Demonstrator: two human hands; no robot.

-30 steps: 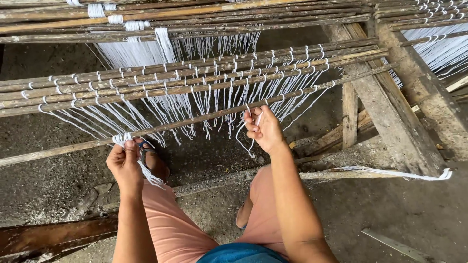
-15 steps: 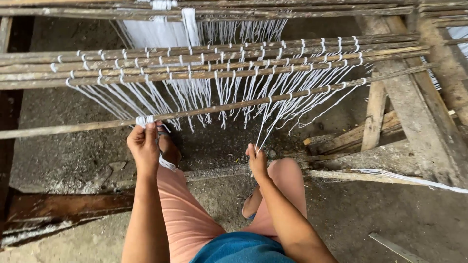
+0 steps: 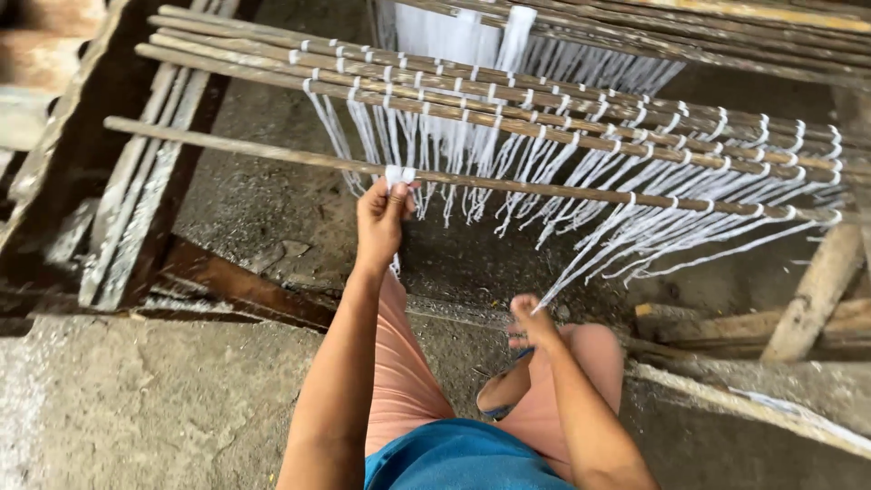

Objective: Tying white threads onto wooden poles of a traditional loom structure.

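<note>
Since the earlier frames the view has swung leftward, and the right hand has dropped from the hanging strings to the knee at lower centre, while the left hand has stayed up at the front stick. That left hand is closed, its fingertips pinching a small white loop of cord wrapped over the thin wooden stick that runs across the frame from upper left to right. The right hand rests low near the pink-clad knee; it seems to pinch the end of one long white string that slants up toward the sticks at right, though the fingers are too small to be sure. Behind the front stick, several more parallel wooden rods carry rows of knotted white strings that hang down in a fringe. A dark wooden frame beam stands at the left edge, over a rough grey concrete floor.
</note>
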